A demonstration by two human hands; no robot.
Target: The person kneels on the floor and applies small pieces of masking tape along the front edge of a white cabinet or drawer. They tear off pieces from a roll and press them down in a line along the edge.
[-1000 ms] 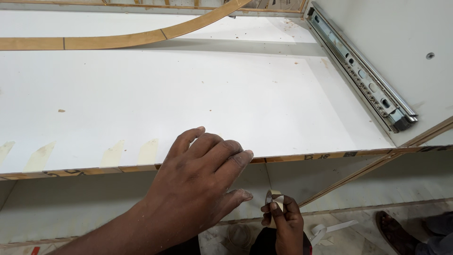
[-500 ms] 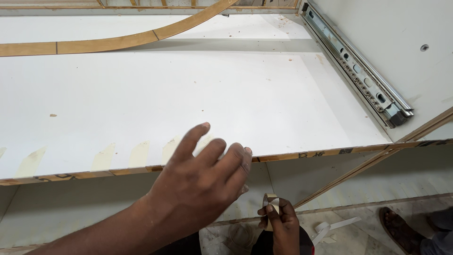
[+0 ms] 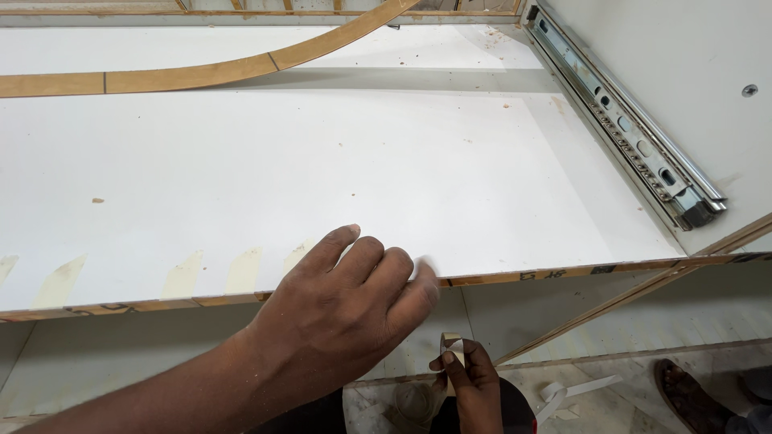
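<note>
Left hand (image 3: 346,301) rests on white panel (image 3: 322,169); right hand (image 3: 470,378) pinches tape strip (image 3: 452,344).

Head view, steeply downward (close)

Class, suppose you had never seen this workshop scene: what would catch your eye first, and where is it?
The left hand dominates the foreground, spread over the front edge of the big white panel. Just below, the right hand pinches a small strip of tape. At far right, a metal drawer slide runs along an upright white board.
</note>
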